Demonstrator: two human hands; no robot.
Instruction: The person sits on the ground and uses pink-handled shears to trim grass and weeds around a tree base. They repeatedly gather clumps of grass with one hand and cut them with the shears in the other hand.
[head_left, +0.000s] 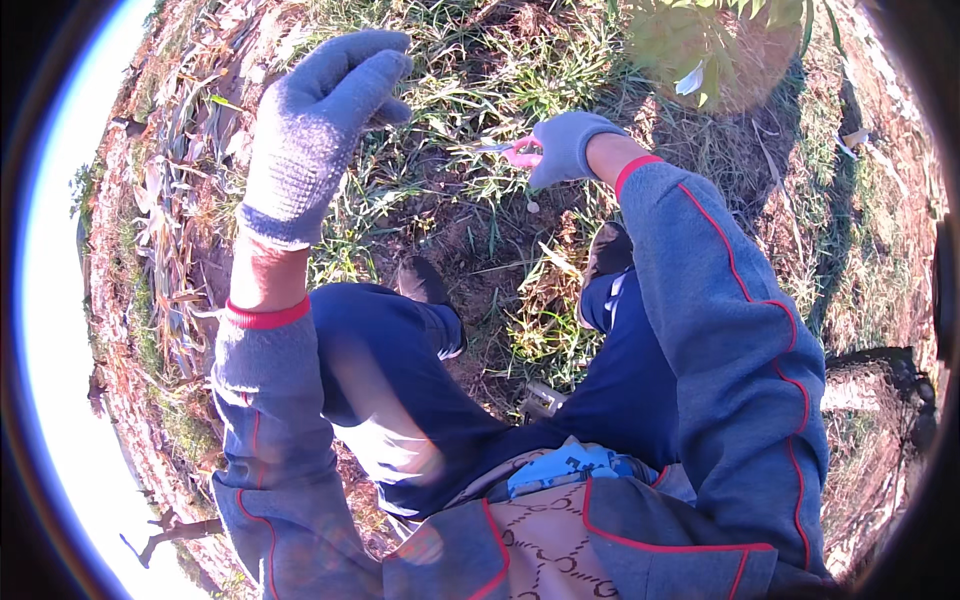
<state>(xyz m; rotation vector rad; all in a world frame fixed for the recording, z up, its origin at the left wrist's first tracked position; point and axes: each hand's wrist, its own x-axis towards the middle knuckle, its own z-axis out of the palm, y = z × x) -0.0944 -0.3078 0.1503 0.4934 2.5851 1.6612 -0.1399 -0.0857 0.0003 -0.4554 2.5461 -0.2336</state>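
My left hand (311, 135), in a grey knitted glove, is raised at the upper left above the grass, its fingers bent towards the right and apart, with nothing seen between them. At upper centre, my right hand (566, 150), also in a grey glove, is closed on a pair of scissors with pink handles (523, 152). Their metal blades point left over the grass (450, 176); whether the blades are spread is not plain. The fingertips of this hand are partly hidden behind the handles and glove.
My bent legs and dark shoes (424, 281) frame a patch of soil and grass. Dry leaves and stalks (161, 195) lie at the left. Green leaves (705, 45) with a white piece (690, 79) hang at the upper right. A dark branch or trunk (892, 375) stands at the right.
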